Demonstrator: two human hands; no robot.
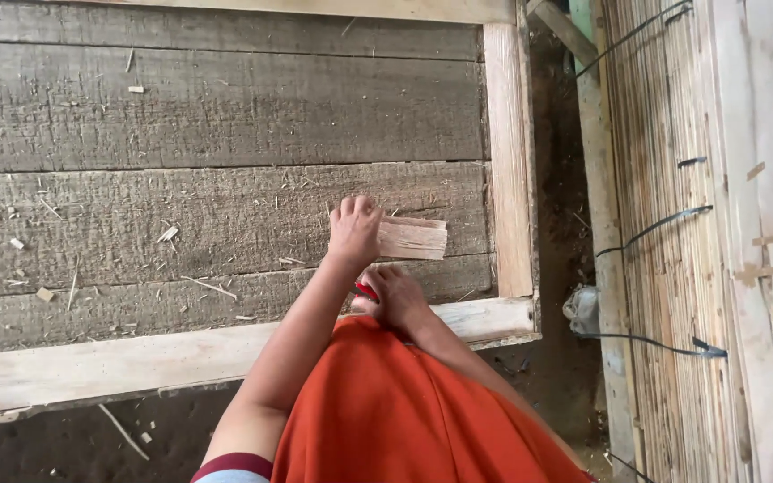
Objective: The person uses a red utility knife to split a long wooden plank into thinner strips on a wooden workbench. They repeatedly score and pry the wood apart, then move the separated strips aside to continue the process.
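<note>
Pressing down on a small pale wood block [415, 238], the person's left hand [354, 231] lies flat with fingers together and curled slightly over the block's left end, holding it against the grey weathered planks [208, 116] of a workbench top. The block lies flat near the right end of the bench, its long side running left to right, just left of the pale upright frame rail [509, 152] that borders the planks on the right. The right hand [397, 297] sits nearer the person, just below the left wrist, closed loosely around a slim red object [365, 291], of which only a short piece shows between the two hands; what kind of tool it is cannot be told. This hand hovers at the near edge of the planks, above the pale front rail [136, 362] that runs along the near side of the bench. Wood chips and splinters [42, 293] are scattered over the planks, thickest toward the left. An orange garment [404, 420] fills the near middle of the view, partly hiding the right forearm. To the right, beyond a strip of dark dirt floor [552, 224], stands a tall bundle of thin pale wood strips [664, 179] bound with dark straps [655, 225].
</note>
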